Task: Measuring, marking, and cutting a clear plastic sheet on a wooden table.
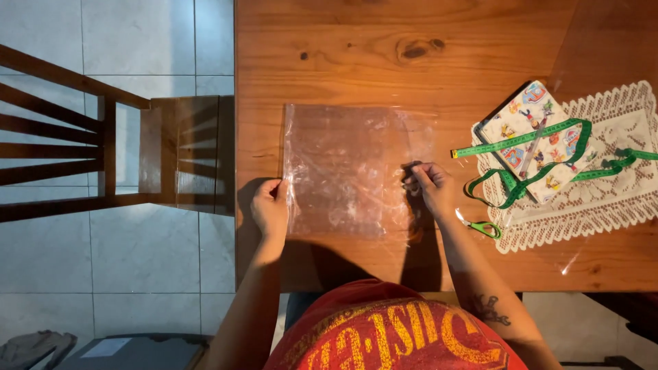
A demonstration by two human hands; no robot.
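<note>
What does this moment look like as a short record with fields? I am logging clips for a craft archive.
surface: wooden table
left hand: pinches the left edge of a clear plastic sheet lying flat
right hand: fingers pinch the sheet near its right edge
right side: lace doily bearing printed fabric and a green measuring tape
beside the right wrist: small green-handled scissors
left of table: wooden chair on a tiled floor

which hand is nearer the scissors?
Right. The right hand is just left of the green-handled scissors; the left hand is across the plastic sheet, at its far edge.
</note>
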